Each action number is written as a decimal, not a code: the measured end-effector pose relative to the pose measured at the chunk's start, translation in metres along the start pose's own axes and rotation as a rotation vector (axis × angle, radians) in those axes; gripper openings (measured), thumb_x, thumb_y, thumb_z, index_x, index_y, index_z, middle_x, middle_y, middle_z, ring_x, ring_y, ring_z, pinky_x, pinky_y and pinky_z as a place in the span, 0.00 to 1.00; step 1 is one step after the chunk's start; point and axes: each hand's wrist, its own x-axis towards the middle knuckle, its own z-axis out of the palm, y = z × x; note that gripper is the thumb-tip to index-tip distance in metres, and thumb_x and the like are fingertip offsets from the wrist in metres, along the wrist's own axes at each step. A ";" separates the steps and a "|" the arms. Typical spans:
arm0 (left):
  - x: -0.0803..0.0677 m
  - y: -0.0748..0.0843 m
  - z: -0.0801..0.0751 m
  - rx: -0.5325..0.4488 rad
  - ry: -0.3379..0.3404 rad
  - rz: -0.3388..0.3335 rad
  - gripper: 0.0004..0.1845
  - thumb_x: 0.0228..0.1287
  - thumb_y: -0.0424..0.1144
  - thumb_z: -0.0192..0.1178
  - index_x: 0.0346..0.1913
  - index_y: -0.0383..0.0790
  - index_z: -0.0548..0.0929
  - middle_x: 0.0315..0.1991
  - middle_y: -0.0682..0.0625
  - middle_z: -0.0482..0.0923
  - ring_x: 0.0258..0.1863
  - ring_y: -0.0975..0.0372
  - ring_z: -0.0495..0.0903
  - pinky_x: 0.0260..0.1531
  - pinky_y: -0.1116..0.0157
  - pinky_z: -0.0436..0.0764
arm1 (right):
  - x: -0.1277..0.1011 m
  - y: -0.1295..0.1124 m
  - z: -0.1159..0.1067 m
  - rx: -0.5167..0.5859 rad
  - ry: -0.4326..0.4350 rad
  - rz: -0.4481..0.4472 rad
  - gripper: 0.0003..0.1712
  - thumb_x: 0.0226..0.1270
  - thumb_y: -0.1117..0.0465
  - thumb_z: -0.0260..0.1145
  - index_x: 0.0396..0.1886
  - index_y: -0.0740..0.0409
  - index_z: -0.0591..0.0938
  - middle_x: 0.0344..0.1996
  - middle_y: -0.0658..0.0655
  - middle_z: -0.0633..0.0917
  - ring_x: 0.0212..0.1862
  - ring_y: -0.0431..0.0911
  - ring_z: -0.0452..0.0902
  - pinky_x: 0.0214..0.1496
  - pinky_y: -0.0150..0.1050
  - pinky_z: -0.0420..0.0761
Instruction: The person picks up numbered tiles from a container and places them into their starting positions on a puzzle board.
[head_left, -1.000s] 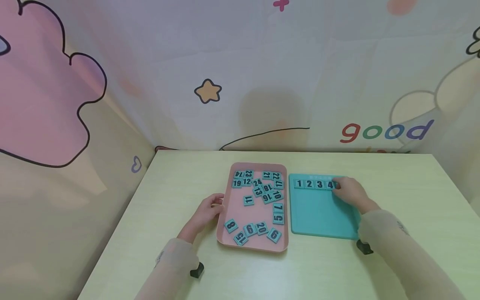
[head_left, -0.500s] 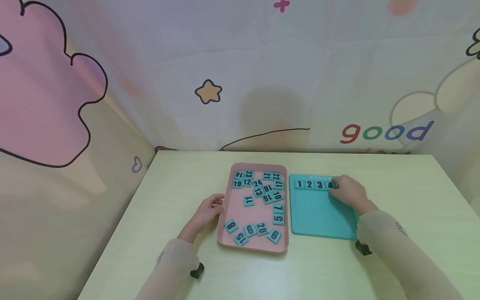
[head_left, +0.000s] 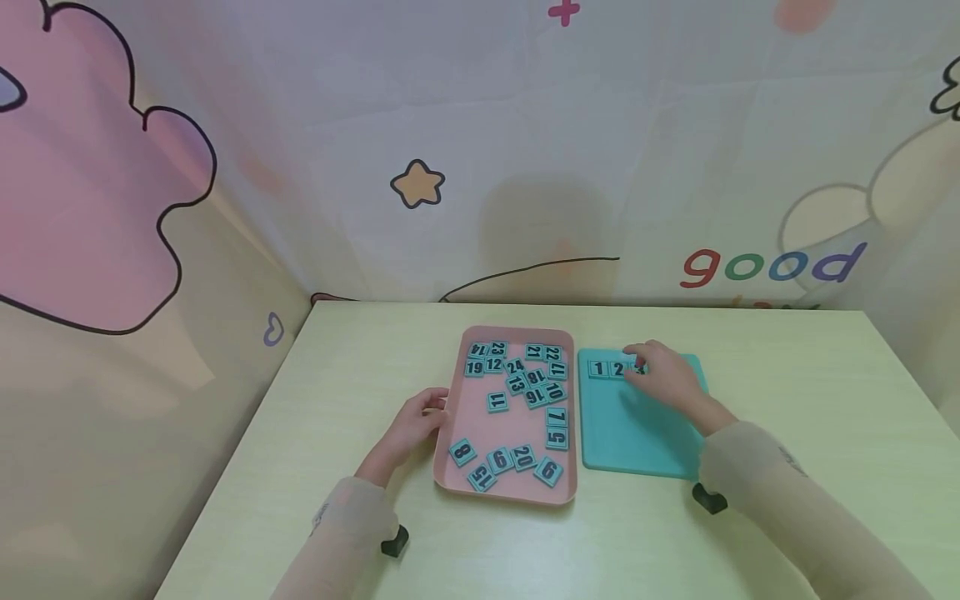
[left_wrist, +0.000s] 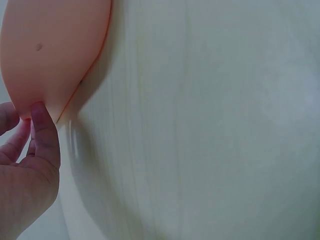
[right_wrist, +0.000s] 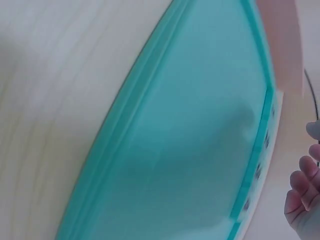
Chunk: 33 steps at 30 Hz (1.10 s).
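Observation:
My left hand (head_left: 414, 423) is at the left edge of a pink tray (head_left: 487, 429), with thumb and fingers pinching the edge in the left wrist view. Number tiles lie in the tray at various angles, among them an 11 tile (head_left: 497, 402) and an 8 tile (head_left: 462, 452). My right hand (head_left: 667, 379) hovers over the top row of a turquoise board (head_left: 630, 433), fingers loosely bent and holding nothing. In that row the 1 tile (head_left: 598, 368) and 2 tile (head_left: 618, 368) show; the fingers partly cover the 3 tile (head_left: 637, 367), and the 4 tile is hidden.
Tray and board stand side by side on a pale wooden table (head_left: 360, 350), a narrow gap between them. Behind the table hangs a printed backdrop (head_left: 525, 150). Each wrist carries a small black device (head_left: 395, 542) below the sleeve.
My right hand has left the 4 tile at the right of the row and moved left, over the 3 and 4 tiles. My left hand and the tray have stayed put.

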 end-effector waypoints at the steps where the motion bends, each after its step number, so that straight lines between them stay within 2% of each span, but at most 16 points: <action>1: 0.000 0.000 0.000 -0.002 -0.001 -0.001 0.20 0.60 0.34 0.50 0.56 0.42 0.69 0.46 0.45 0.71 0.44 0.57 0.70 0.47 0.63 0.74 | 0.000 -0.004 0.001 0.001 0.002 -0.009 0.24 0.56 0.59 0.60 0.51 0.65 0.74 0.37 0.64 0.77 0.36 0.51 0.71 0.35 0.44 0.75; 10: -0.001 0.000 -0.001 0.003 -0.005 -0.002 0.20 0.60 0.34 0.50 0.57 0.41 0.68 0.47 0.45 0.71 0.44 0.57 0.70 0.48 0.61 0.73 | 0.000 -0.035 0.008 0.020 -0.018 -0.050 0.25 0.55 0.58 0.61 0.53 0.61 0.73 0.37 0.61 0.77 0.37 0.49 0.72 0.38 0.43 0.77; 13: 0.000 0.001 -0.001 0.003 -0.002 -0.021 0.20 0.60 0.35 0.50 0.57 0.43 0.68 0.48 0.46 0.71 0.45 0.58 0.70 0.49 0.62 0.73 | 0.000 -0.042 0.010 0.042 -0.023 -0.079 0.24 0.55 0.58 0.62 0.52 0.61 0.74 0.37 0.60 0.78 0.38 0.49 0.72 0.38 0.43 0.76; 17: 0.000 0.000 -0.001 -0.014 -0.001 -0.006 0.20 0.60 0.35 0.50 0.57 0.42 0.69 0.47 0.45 0.71 0.44 0.57 0.70 0.48 0.62 0.73 | 0.000 -0.047 0.014 0.050 -0.034 -0.123 0.23 0.54 0.59 0.62 0.51 0.60 0.75 0.36 0.59 0.78 0.36 0.48 0.72 0.36 0.41 0.75; 21: 0.001 -0.001 -0.001 -0.031 -0.006 0.027 0.19 0.60 0.33 0.51 0.56 0.40 0.69 0.46 0.44 0.71 0.43 0.57 0.71 0.47 0.62 0.73 | -0.002 -0.053 0.019 0.021 -0.077 -0.168 0.21 0.54 0.58 0.62 0.50 0.58 0.77 0.36 0.57 0.78 0.38 0.47 0.71 0.36 0.40 0.75; 26: 0.001 -0.001 -0.001 -0.033 -0.013 0.017 0.19 0.61 0.33 0.50 0.56 0.40 0.69 0.46 0.44 0.71 0.43 0.57 0.70 0.48 0.63 0.74 | -0.007 -0.063 0.024 -0.009 -0.112 -0.256 0.18 0.51 0.58 0.65 0.45 0.56 0.80 0.36 0.54 0.80 0.41 0.48 0.71 0.40 0.42 0.74; 29: 0.000 -0.001 -0.002 -0.031 -0.017 0.017 0.20 0.61 0.33 0.50 0.57 0.39 0.68 0.46 0.43 0.71 0.44 0.57 0.70 0.48 0.63 0.74 | -0.010 -0.069 0.027 -0.057 -0.109 -0.317 0.17 0.48 0.58 0.66 0.42 0.55 0.81 0.38 0.53 0.81 0.43 0.48 0.71 0.44 0.45 0.73; 33: 0.000 -0.002 -0.002 -0.030 -0.020 0.019 0.20 0.61 0.33 0.50 0.57 0.39 0.68 0.47 0.43 0.70 0.44 0.57 0.70 0.48 0.62 0.74 | -0.014 -0.075 0.032 -0.133 -0.136 -0.356 0.18 0.46 0.55 0.68 0.41 0.52 0.82 0.40 0.51 0.81 0.45 0.48 0.70 0.48 0.48 0.70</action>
